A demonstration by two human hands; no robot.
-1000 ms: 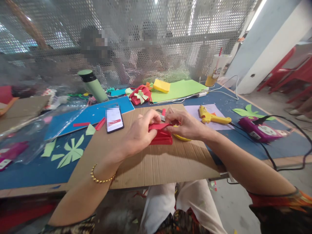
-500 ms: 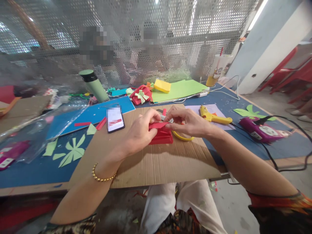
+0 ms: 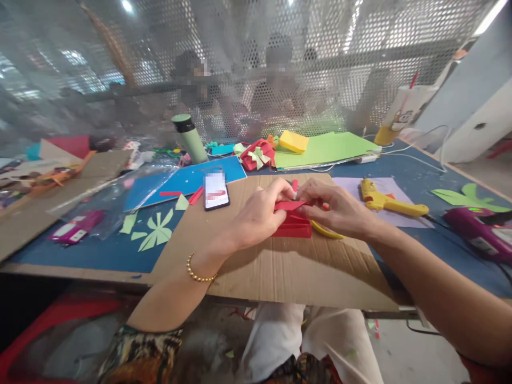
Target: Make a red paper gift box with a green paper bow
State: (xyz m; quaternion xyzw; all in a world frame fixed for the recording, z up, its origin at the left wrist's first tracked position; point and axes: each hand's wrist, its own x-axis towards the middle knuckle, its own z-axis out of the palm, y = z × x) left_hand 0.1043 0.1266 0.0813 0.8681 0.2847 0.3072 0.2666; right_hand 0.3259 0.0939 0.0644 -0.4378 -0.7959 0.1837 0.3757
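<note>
My left hand (image 3: 264,210) pinches a piece of red paper (image 3: 291,205) between thumb and fingers. At the right end of that paper, my right hand (image 3: 336,205) has its thumb and fingers closed on the edge. Its fingertips are partly hidden. A folded red paper piece (image 3: 296,230) sits just below, over the cardboard sheet (image 3: 248,272); whether it joins the held paper I cannot tell. Partly under my right hand shows a curved yellow handle or ring (image 3: 328,231). A small red strip (image 3: 295,185) lies behind my fingers.
A yellow glue gun (image 3: 384,200) rests on pale paper at right, near a purple device (image 3: 478,229). To the left lie a phone (image 3: 216,189) and green paper cutouts (image 3: 158,230). Behind stand a green flask (image 3: 190,140) and a drink cup (image 3: 396,117).
The view has swung left, so things sit further right in the picture. Both hands stay at the red paper, with only slight finger movement.
</note>
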